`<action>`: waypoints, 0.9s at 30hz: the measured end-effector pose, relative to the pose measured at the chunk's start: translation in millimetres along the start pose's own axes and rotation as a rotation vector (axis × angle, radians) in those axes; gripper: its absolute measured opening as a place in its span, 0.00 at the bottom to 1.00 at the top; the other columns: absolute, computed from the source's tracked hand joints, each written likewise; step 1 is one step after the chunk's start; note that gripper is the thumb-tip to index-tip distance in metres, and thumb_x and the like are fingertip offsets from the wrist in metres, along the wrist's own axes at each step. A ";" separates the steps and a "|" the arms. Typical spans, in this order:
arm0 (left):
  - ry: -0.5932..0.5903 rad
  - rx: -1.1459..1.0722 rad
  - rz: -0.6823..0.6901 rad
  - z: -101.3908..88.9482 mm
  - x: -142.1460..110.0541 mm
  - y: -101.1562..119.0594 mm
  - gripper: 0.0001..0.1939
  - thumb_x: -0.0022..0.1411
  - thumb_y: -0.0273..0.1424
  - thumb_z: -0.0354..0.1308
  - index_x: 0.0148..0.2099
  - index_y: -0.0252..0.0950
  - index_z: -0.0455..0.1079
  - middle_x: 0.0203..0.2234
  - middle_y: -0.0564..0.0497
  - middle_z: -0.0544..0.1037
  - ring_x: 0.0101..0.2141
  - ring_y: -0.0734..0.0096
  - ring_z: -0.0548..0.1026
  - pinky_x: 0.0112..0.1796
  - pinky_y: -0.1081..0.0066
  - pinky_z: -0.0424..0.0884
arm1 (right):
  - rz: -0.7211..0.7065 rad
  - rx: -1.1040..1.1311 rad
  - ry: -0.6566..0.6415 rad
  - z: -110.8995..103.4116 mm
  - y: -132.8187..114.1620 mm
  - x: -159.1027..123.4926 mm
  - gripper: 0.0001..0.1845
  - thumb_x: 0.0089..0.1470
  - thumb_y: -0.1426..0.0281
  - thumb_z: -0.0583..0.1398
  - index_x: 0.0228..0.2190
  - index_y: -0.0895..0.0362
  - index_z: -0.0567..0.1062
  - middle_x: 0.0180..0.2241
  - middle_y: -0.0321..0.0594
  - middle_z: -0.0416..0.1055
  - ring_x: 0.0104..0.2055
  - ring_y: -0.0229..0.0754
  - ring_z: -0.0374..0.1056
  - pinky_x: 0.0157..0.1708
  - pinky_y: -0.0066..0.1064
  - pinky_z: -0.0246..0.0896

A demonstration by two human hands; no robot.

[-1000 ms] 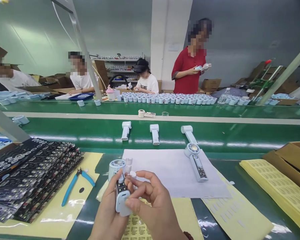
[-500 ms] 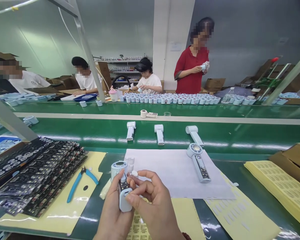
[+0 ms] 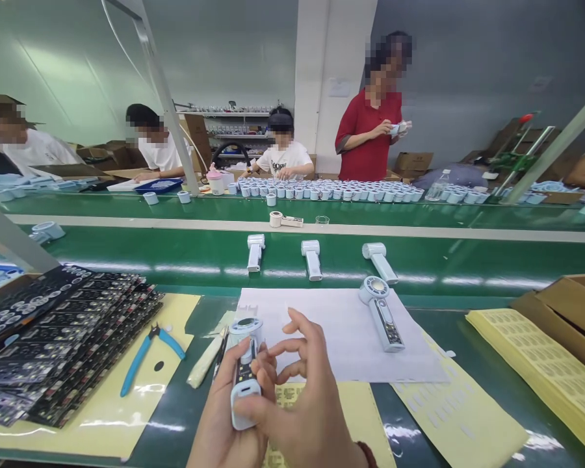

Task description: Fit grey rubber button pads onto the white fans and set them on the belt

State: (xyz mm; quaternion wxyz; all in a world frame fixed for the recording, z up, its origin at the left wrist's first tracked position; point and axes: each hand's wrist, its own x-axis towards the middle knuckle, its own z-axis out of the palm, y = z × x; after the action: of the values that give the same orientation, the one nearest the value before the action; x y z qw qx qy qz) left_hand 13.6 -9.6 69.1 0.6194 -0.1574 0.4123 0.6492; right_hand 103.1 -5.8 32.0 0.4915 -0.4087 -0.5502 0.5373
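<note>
My left hand (image 3: 227,422) is wrapped around a small white handheld fan (image 3: 245,370), round head pointing away from me. My right hand (image 3: 305,403) rests against the fan's handle, thumb near its lower end and fingers curled above its front panel. A second fan of the same kind (image 3: 381,312) lies on a white sheet (image 3: 331,331) just beyond my hands. Three more fans (image 3: 312,259) lie on the green conveyor belt (image 3: 175,250).
Stacked black circuit panels (image 3: 53,338) sit at left, with blue-handled cutters (image 3: 149,354) on a yellow sheet. Yellow label sheets (image 3: 541,361) and a cardboard box (image 3: 572,312) lie at right. Across the belt stand rows of small white parts (image 3: 331,192); several people work there.
My hands shifted slightly right and lower with the fan. My right fingers, pinched at the fan's neck before, now curl over its front panel. The belt fans drifted right.
</note>
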 end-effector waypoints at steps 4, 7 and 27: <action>-0.008 0.159 -0.018 -7.3 4.0 -9.0 0.03 0.64 0.22 0.56 0.38 0.30 0.72 0.20 0.52 0.73 0.16 0.78 0.73 0.19 0.80 0.74 | 0.217 0.169 -0.117 -34.4 10.2 6.2 0.40 0.46 0.61 0.69 0.59 0.48 0.62 0.40 0.38 0.71 0.32 0.41 0.71 0.35 0.35 0.69; -0.056 0.443 0.167 -25.3 16.8 -16.1 0.04 0.56 0.19 0.63 0.35 0.29 0.74 0.23 0.48 0.78 0.25 0.67 0.80 0.31 0.71 0.80 | 0.178 -0.023 -0.079 -68.4 27.2 3.9 0.25 0.51 0.57 0.67 0.49 0.49 0.72 0.47 0.42 0.70 0.42 0.44 0.69 0.34 0.30 0.66; -0.078 0.711 0.236 -54.2 34.2 -19.2 0.21 0.37 0.29 0.77 0.36 0.30 0.78 0.33 0.39 0.84 0.36 0.55 0.83 0.40 0.67 0.78 | 0.215 -0.307 -0.211 -94.0 27.6 -11.5 0.10 0.57 0.62 0.62 0.28 0.54 0.73 0.38 0.38 0.71 0.31 0.38 0.64 0.25 0.27 0.55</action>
State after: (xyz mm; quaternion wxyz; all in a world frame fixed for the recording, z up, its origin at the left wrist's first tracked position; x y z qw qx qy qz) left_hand 8.6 -28.3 5.0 0.5715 0.1410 0.6034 0.5380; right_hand 195.2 3.2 -2.3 0.3032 -0.4765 -0.6271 0.5364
